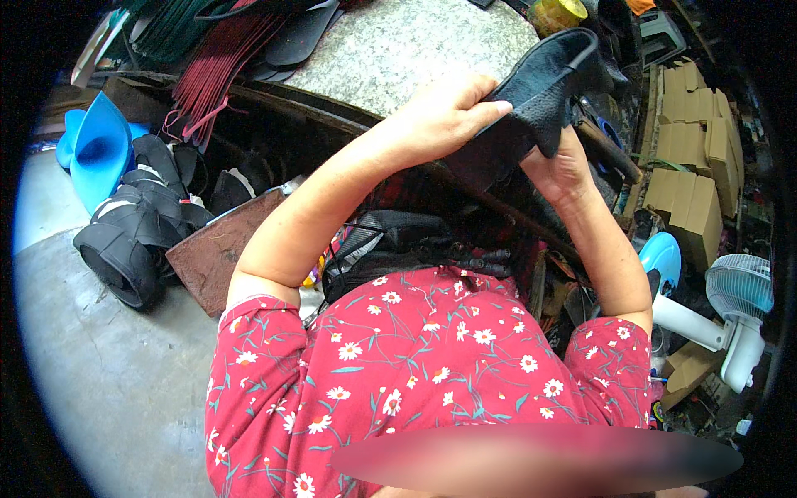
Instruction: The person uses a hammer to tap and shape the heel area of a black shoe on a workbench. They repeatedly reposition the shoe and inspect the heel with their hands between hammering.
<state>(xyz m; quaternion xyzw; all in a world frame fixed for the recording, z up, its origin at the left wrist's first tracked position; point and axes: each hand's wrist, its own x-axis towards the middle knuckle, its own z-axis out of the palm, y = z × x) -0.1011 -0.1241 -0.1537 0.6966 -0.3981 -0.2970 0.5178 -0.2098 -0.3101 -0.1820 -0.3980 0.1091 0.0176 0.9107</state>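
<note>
A black leather shoe upper [540, 87] is held up over the near right edge of the worktable, its curved, bound rim toward the upper right. My left hand [465, 116] pinches its left side, with the thumb lying on the leather and the other fingers partly hidden. From below on the right, my right hand [560, 170] grips the same upper; its fingers go out of sight behind the leather.
The pale speckled tabletop [415, 50] bears dark red strips [228, 70], black sole-shaped pieces [303, 37] and a yellow tin [558, 15]. Black uppers [137, 224], blue foam pieces [101, 153] and a brown board [224, 249] lie left. Cardboard boxes [689, 199] and a fan [739, 290] stand right.
</note>
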